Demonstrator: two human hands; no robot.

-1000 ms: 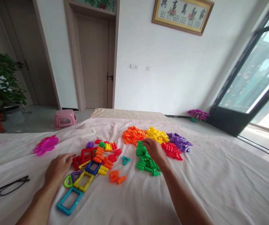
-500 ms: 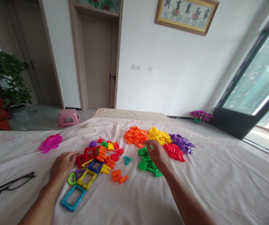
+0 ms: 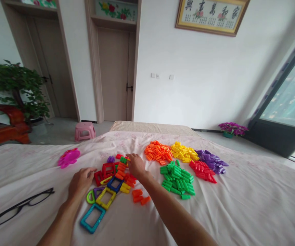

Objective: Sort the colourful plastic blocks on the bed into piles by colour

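My left hand rests on the sheet with fingers loosely curved and apart, its fingertips beside a red square frame tile. My right hand is over the right side of the mixed pile, by small orange pieces and green pieces; its fingertips are largely hidden. Around the hands lie a blue square tile, a yellow square tile, a teal square tile and a light green half-round tile. Several loose orange pieces lie under my right wrist's side.
Sorted heaps of green pieces, orange pieces, yellow pieces, red pieces and purple pieces lie to the right. Eyeglasses and a magenta flower-shaped plastic piece lie left on the sheet.
My right hand has moved left from the green heap to the mixed pile. Its forearm now covers the spot where a small teal triangle lay. My left hand stays beside the red tile.
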